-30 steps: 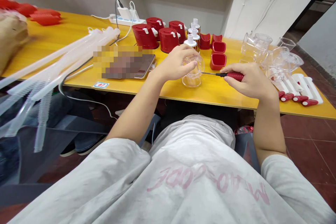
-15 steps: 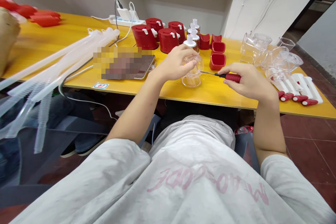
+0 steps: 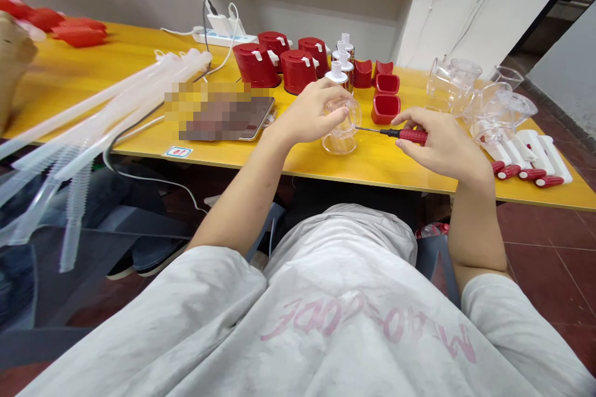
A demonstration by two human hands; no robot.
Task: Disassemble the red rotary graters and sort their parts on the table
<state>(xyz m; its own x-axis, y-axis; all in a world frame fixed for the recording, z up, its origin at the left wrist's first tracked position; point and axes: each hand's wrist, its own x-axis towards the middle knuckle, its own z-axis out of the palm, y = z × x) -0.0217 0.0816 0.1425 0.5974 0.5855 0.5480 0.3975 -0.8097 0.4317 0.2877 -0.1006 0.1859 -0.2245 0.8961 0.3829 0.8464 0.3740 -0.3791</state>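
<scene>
My left hand point(image 3: 321, 110) is closed around the upper part of a clear plastic cup-like part point(image 3: 339, 141), which rests on the yellow table near its front edge. In my right hand point(image 3: 437, 142) is a screwdriver point(image 3: 412, 136) with a red and black handle, fingers and thumb around the grip. The thin metal shaft points left, and its tip meets the side of the clear part. Whether a screw sits at the tip is too small to tell. Behind the screwdriver stands a red square cup-like piece point(image 3: 386, 110).
Red round housings point(image 3: 299, 71) and white-topped cylinders point(image 3: 343, 67) stand at the back. Clear plastic parts point(image 3: 500, 108) and white pieces with red ends point(image 3: 535, 158) lie right. A tablet-like device point(image 3: 256, 118), cables and translucent tubes point(image 3: 125, 90) lie left, the tubes overhanging the edge.
The fingers of my right hand have shifted slightly on the screwdriver handle. My left hand and the clear part stay in place.
</scene>
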